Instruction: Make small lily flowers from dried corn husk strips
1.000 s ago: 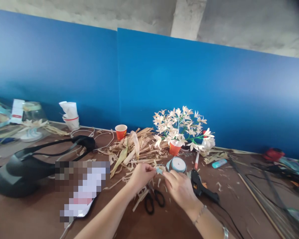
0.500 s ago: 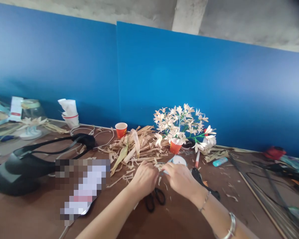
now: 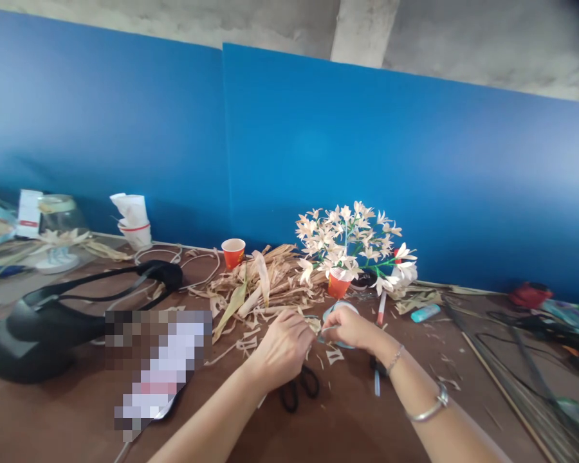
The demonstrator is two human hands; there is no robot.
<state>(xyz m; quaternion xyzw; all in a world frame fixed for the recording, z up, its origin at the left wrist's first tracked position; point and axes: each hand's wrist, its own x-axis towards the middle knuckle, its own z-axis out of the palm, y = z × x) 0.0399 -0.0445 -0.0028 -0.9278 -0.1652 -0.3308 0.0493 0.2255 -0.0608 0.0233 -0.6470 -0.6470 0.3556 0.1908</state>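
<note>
At the middle of the brown table, my left hand is closed on a small pale husk piece that shows at its fingertips. Just to the right, my right hand is closed, pinching what looks like a thin light-blue strand. A white and light-blue spool lies partly hidden behind my right hand. Black scissor handles rest under my left hand. Beyond the hands stands an orange cup holding a bunch of pale husk flowers on green stems.
Dry husks are heaped behind my left hand, near another orange cup. A black strapped device and a blurred-out phone lie left. At right are a turquoise tube and long thin rods.
My right hand has moved slightly up and turned, leaving a gap from my left hand, with the light-blue strand now visible. My left hand has shifted slightly right and rotated.
</note>
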